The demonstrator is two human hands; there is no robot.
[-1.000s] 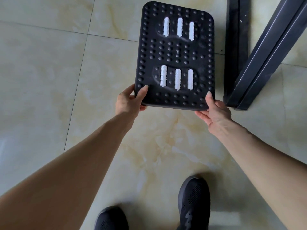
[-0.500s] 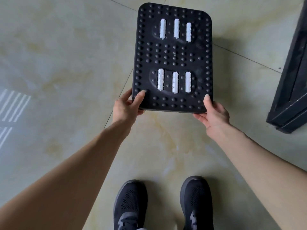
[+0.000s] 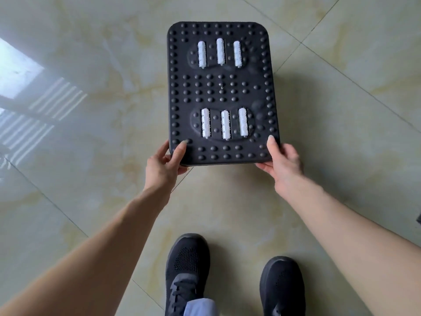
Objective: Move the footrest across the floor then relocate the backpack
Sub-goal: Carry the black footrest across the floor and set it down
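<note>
Both hands grip the near corners of the black studded footrest (image 3: 222,92), left hand (image 3: 165,166) and right hand (image 3: 283,163) clamped on it above the tiled floor (image 3: 79,144), beyond two dark shoes (image 3: 188,267).

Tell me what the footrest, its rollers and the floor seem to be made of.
Footrest: probably matte black moulded plastic or rubber, studded with bumps. Rollers: white, bristly, likely plastic. Floor: glossy marble-look tile, with grout lines and window reflections.
</note>
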